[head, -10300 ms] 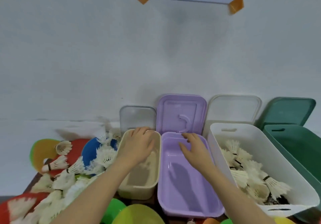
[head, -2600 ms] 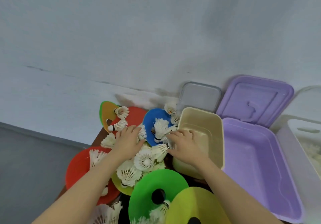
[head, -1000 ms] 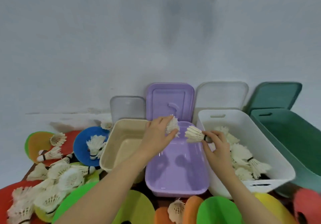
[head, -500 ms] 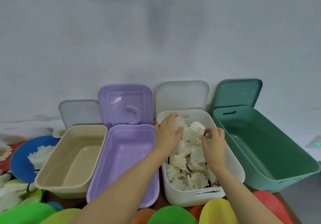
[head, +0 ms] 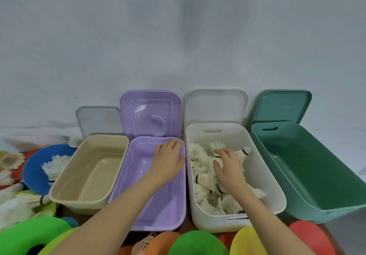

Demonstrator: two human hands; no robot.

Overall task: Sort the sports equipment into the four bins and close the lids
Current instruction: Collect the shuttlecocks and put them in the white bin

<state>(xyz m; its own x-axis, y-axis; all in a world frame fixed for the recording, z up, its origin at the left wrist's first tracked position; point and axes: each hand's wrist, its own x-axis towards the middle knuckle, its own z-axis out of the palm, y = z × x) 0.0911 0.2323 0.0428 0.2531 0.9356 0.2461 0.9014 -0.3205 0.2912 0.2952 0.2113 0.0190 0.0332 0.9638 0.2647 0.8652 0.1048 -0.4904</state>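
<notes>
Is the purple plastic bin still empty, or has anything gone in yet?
Empty. The purple plastic bin shows only bare floor; the left hand hovers over it. Shuttlecocks lie only in the white bin.

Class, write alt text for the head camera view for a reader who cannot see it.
A person's right hand reaches into a white bin of shuttlecocks while the left hand hovers over an empty purple bin. Empty beige and green bins flank them, lids open.

A dark table [head: 190, 226] carries 4 open bins [head: 89, 177] in a row, with coloured discs [head: 198, 244] and shuttlecocks [head: 17, 207].
</notes>
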